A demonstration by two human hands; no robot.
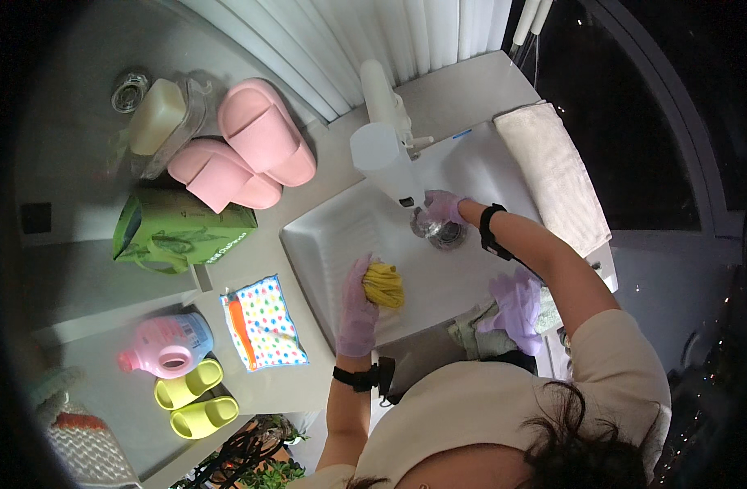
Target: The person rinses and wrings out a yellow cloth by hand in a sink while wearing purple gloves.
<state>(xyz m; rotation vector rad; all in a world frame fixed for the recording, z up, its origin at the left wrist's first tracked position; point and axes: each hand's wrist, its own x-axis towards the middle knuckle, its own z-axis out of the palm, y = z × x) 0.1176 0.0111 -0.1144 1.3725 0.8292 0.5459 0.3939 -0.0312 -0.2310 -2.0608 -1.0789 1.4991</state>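
Note:
My left hand, in a thin lilac glove, is closed around a folded yellow cloth over the near left part of a white sink. Under the white faucet is my right hand, gloved the same way, near the metal drain. Something clear and shiny, perhaps running water, shows at its fingers; whether the fingers hold anything cannot be told. Black bands circle both wrists. Lilac gloves and a grey-green cloth lie over the sink's near edge.
A beige towel lies along the right rim. Left of the sink are pink slippers, a green bag and a dotted pouch. Farther left stand a pink detergent bottle and yellow-green slippers. A white blind hangs behind.

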